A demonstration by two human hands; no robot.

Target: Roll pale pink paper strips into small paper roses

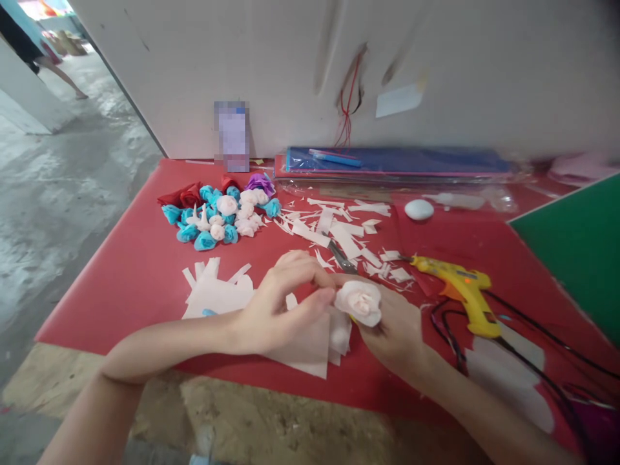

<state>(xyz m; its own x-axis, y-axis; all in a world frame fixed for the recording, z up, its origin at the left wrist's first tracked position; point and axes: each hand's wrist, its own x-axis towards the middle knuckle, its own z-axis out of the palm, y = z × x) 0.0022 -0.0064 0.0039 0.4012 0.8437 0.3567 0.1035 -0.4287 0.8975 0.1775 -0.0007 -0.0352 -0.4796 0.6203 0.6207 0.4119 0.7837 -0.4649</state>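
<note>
A white paper rose (359, 303) faces up at the front middle of the red table. My right hand (394, 329) is closed around its underside; the fingers are partly hidden behind the bloom. At the left rim of the petals, the thumb and forefinger of my left hand (290, 300) are pinched together. Beneath both hands lie sheets of white paper (305, 352). Just beyond them, dark-handled scissors (343, 257) rest among white paper scraps (346, 239).
Finished blue, white, red and purple paper flowers (205, 240) are heaped at the left. On the right lies a yellow glue gun (460, 284) with a dark cord. A white egg-shaped object (419, 210), wrapped blue sheets (407, 160) and a phone (233, 139) line the back.
</note>
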